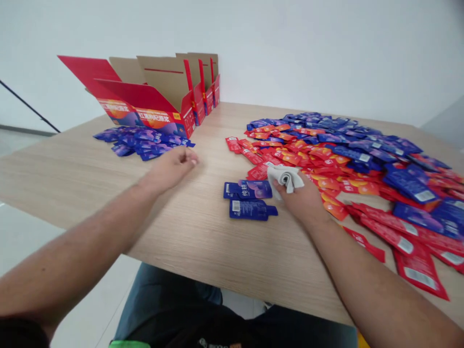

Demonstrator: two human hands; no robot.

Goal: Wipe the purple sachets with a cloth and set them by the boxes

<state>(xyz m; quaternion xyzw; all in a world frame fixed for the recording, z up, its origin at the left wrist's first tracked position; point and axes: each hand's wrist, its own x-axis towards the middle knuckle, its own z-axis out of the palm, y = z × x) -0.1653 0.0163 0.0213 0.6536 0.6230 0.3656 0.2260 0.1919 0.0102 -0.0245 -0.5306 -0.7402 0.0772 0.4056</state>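
Note:
My right hand (302, 195) rests on the wooden table (188, 227), fingers closed round a crumpled white cloth (285, 178). Just left of it lie two blue pouches (250, 199), one above the other. My left hand (174, 166) hovers low over the table with its fingers curled together and nothing visible in them, close to a small heap of blue pouches (139, 141). A large spread of red, orange and blue pouches (355, 159) covers the table's right side, beside and beyond my right hand.
Several open cardboard boxes (159, 104), red and printed outside, stand in a row at the table's far left, flaps up. A white wall runs behind the table. The near table edge is above my lap.

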